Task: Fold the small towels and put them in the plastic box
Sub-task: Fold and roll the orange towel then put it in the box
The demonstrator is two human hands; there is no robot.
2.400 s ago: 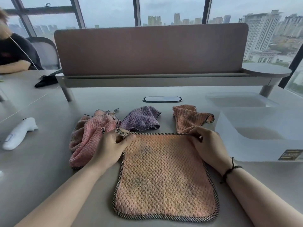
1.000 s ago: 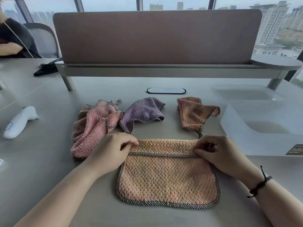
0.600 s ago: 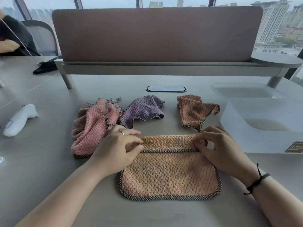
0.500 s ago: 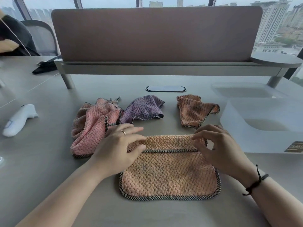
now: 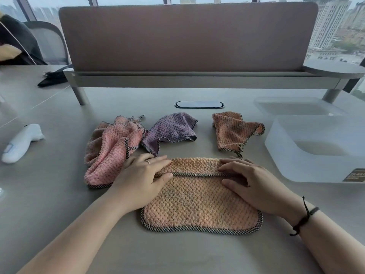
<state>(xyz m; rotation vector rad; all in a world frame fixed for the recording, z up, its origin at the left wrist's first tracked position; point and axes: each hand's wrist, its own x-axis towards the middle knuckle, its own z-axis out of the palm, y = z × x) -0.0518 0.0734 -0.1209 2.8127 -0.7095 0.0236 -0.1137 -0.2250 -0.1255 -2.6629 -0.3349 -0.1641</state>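
An orange towel (image 5: 199,202) with a checked border lies on the table in front of me, its far strip folded toward me. My left hand (image 5: 141,178) lies flat on the fold's left end, fingers spread. My right hand (image 5: 254,182) lies flat on the right end. Behind it lie three crumpled towels: a pink towel (image 5: 110,147) at the left, a purple towel (image 5: 171,129) in the middle, a smaller orange towel (image 5: 233,131) at the right. The translucent plastic box (image 5: 308,165) stands open at the right with no towel in it.
The box's lid (image 5: 296,107) lies behind the box. A white handheld device (image 5: 19,143) rests at the left. A desk divider on legs (image 5: 187,76) spans the back, with a cable port (image 5: 199,104) before it. Another person sits at the far left.
The towel's far edge was pulled toward me and folded over. Both hands then let go of the edge, spread their fingers and now lie flat on the fold.
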